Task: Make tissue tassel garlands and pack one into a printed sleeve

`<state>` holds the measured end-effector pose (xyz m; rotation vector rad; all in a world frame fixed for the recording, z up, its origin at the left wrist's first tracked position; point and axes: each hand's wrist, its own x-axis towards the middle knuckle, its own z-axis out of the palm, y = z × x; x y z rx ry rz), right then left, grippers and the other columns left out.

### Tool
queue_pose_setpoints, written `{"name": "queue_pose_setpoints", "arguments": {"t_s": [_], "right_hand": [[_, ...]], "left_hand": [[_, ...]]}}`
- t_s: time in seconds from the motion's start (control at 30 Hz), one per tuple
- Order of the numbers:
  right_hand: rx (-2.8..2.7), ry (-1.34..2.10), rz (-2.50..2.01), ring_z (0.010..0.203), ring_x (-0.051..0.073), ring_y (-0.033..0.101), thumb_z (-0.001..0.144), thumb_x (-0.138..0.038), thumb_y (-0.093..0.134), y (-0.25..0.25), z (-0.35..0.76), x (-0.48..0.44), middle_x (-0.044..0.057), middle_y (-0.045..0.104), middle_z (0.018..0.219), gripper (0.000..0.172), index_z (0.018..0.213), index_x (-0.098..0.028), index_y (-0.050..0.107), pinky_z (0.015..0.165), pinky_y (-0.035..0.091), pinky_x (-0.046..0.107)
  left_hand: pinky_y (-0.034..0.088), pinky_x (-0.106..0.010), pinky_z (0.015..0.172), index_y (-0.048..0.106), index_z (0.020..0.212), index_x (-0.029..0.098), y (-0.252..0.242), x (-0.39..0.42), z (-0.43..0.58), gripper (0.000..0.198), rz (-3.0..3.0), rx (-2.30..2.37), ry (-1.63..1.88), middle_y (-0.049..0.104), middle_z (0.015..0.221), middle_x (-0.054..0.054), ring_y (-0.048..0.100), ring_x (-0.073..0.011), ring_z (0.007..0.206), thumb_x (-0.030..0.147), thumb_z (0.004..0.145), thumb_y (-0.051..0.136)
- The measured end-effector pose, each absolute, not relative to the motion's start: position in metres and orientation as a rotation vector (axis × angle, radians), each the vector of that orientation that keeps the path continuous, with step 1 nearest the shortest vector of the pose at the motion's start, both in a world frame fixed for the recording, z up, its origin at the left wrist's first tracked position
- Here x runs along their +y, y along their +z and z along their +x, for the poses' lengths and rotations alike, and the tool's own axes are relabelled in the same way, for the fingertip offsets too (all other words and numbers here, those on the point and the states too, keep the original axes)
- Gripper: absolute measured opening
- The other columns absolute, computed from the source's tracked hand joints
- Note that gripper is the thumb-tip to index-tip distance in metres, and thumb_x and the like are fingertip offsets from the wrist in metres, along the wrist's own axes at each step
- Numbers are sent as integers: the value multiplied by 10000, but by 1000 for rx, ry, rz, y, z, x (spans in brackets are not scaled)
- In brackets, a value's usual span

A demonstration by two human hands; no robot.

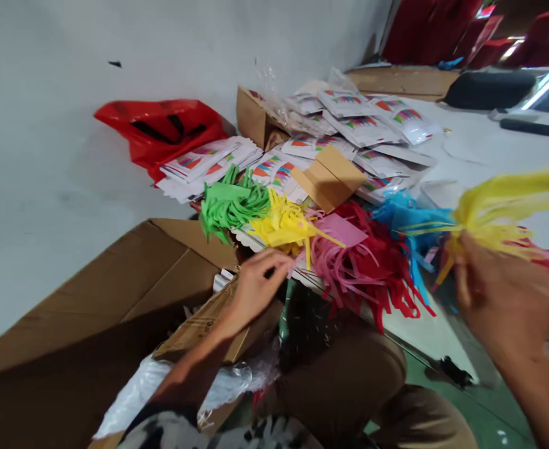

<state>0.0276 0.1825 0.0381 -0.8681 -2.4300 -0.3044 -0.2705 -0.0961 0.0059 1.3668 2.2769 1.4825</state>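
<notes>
My right hand (508, 305) is closed around the gathered part of a yellow paper tassel (494, 196), whose strips fan out to the right, smeared by motion. My left hand (260, 280) is at the table's front edge with thumb and fingertips pinched together. A thin pinkish strip shows at those fingertips, but I cannot tell whether it is held. Beyond the left hand lie a green tassel (230, 202), a yellow tassel pile (281, 224) and a pink tassel (342, 249). Red tassels (387, 268) and a blue tassel (398, 215) lie to the right, nearer my right hand.
Printed white packets (361, 128) are heaped at the back, with a folded brown card (330, 178) in front. A red plastic bag (162, 131) leans on the wall. A large open cardboard box (115, 280) stands at left. A black-handled object (527, 127) lies far right.
</notes>
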Motion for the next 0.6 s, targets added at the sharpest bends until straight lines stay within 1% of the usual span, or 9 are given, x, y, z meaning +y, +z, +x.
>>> {"name": "queue_pose_setpoints", "arguments": {"t_s": [0.03,0.13,0.23,0.27,0.3,0.4,0.5,0.6], "right_hand": [[-2528,-376,-808,1050,292,704,1045,-403,508,21,17,186,198,784,1103,459,1360,-134,705,882,434,411],[-2573,-491,-759,1054,283,683,1051,-375,505,-11,4,188,123,785,1159,413,1395,-224,677,932,407,429],[-2555,-506,-787,1073,318,661,1029,-418,543,-12,12,180,122,764,1184,386,1335,-253,711,912,418,463],[-2552,-503,-798,1090,332,656,1023,-423,546,-9,16,176,128,754,1197,380,1313,-253,723,902,426,469],[-2551,-500,-805,1099,344,655,1019,-424,544,-5,19,172,134,747,1200,375,1295,-252,730,886,435,472],[-2545,-496,-822,1092,357,671,1010,-406,536,0,25,163,151,736,1207,359,1269,-261,739,827,464,468],[-2555,-468,-820,1092,356,684,992,-380,558,-1,29,156,148,729,1257,315,1223,-294,754,794,480,473],[-2582,-427,-804,1088,364,685,991,-377,525,-1,31,149,147,719,1288,341,1244,-297,739,750,480,484]], "left_hand": [[508,-321,848,757,876,226,7,-102,-295,242,1364,2416,1470,761,906,-48,683,-200,872,374,999,609],[486,-351,902,744,919,208,9,-114,-379,246,1207,2915,1313,757,968,-75,662,-239,930,384,991,588],[426,-404,1025,727,1104,184,11,-117,-457,256,1086,3199,1031,734,1146,-135,627,-286,1072,360,981,587],[405,-419,1055,714,1155,175,11,-115,-478,289,1065,3235,945,722,1193,-154,610,-302,1117,368,962,618],[405,-423,1051,703,1180,167,11,-111,-495,328,978,3271,911,718,1210,-163,604,-309,1126,379,935,656],[453,-379,931,698,1167,160,8,-97,-526,410,643,3250,932,746,1141,-140,633,-285,1029,404,843,759],[452,-316,804,714,1050,172,6,-84,-534,335,450,3166,1039,765,1020,-84,650,-228,890,362,787,794],[437,-290,760,721,918,182,8,-80,-529,231,568,3136,1156,750,882,-38,642,-197,811,371,794,772]]}}
